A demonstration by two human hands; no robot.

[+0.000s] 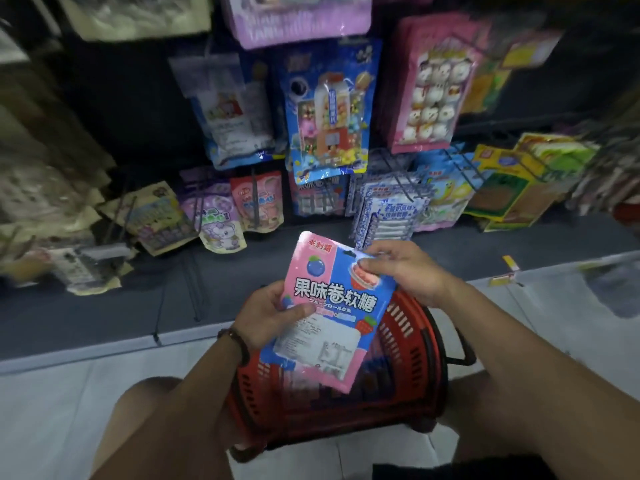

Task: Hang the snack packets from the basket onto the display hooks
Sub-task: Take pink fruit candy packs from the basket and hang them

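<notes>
A pink-and-blue snack packet (332,306) is being held, tilted, just above the red basket (412,341) and below the display hooks (403,183), apart from them. Its left edge is being pinched between the thumb and fingers of the left hand (266,318). Its upper right corner is being pinched by the fingers of the right hand (405,271).

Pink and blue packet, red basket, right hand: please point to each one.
pink and blue packet (334,299), head view, on its printed front
red basket (410,341), head view, on its slotted wall
right hand (408,271), head view, on its back
</notes>
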